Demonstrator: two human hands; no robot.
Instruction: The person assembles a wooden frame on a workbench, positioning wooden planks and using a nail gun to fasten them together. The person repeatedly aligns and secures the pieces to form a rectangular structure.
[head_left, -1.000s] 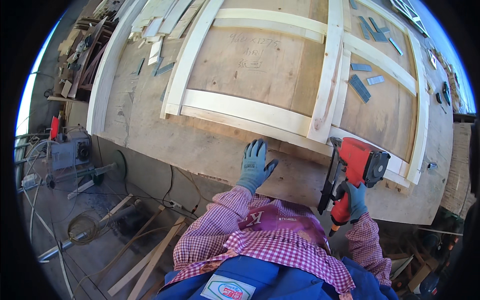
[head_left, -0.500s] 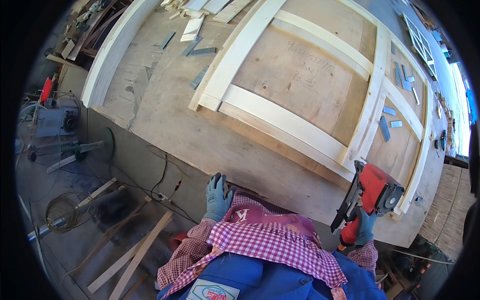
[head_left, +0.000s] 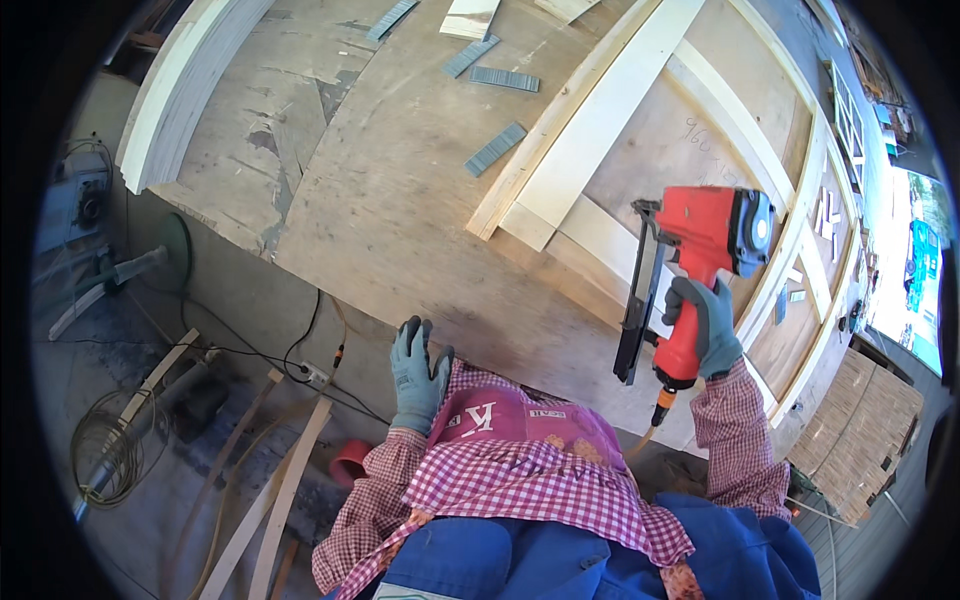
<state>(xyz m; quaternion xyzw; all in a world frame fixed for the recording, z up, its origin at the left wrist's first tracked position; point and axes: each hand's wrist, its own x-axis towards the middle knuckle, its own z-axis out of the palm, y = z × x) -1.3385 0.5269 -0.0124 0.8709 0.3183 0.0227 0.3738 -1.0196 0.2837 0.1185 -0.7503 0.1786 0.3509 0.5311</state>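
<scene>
My right hand [head_left: 715,325], in a grey-blue work glove, grips the handle of a red and black pneumatic nail gun [head_left: 697,225]. The tool is raised in front of a pale wooden frame [head_left: 600,135] and hides part of its near rail. An air hose [head_left: 640,440] joins the bottom of its handle through an orange fitting. At the near edge of the worktable [head_left: 400,250] rests my left hand [head_left: 415,375], also gloved, with fingers stretched out and nothing in it. Several grey strips of fasteners [head_left: 505,79] lie beside the frame's left side.
A stack of long white boards [head_left: 190,90] stands at the table's left. On the floor at lower left are wood strips [head_left: 290,490], a coiled cable [head_left: 105,450] and a power cord connector [head_left: 318,375]. A woven-topped surface [head_left: 860,420] sits at the right.
My right hand has lifted the nail gun up and to the left, away from the frame's near right corner. The view has shifted left. My left hand stays by the table edge.
</scene>
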